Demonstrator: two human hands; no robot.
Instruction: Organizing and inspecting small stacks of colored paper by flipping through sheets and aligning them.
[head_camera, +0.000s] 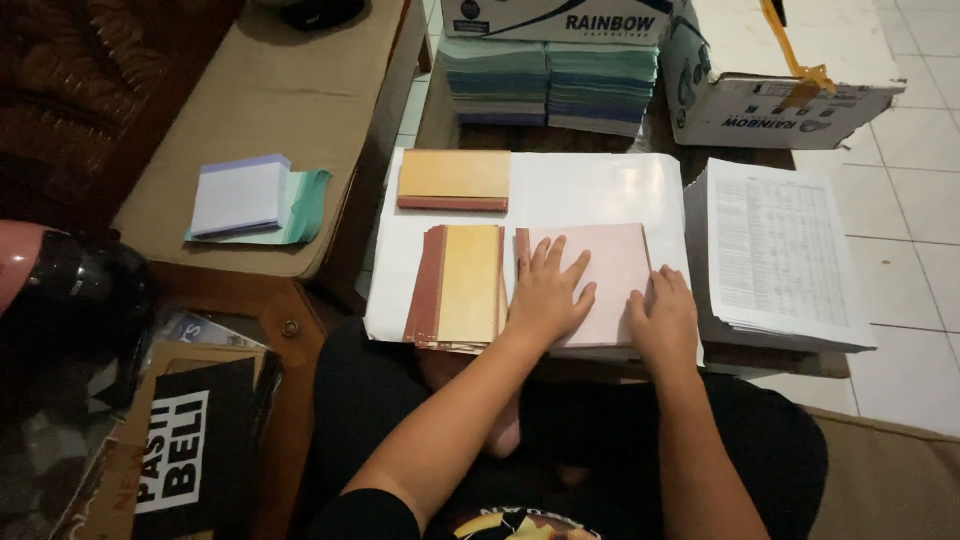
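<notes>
Fingers (560, 262) of the left hand (548, 298) lie spread flat on the pink sheet (610, 265) – right hand (662, 318) presses its right edge, fingers loosely together. Sheet's long axis runs left-right on the white surface (590, 185), yellow stack (465, 285) just left.

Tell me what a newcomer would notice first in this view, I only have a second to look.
Both hands press flat on a pale pink sheet at the centre of the white board: the left hand on its left part, the right hand at its lower right corner. Just left lies a fanned yellow stack with maroon edges, and to the right a tall pile of printed tables.
</notes>
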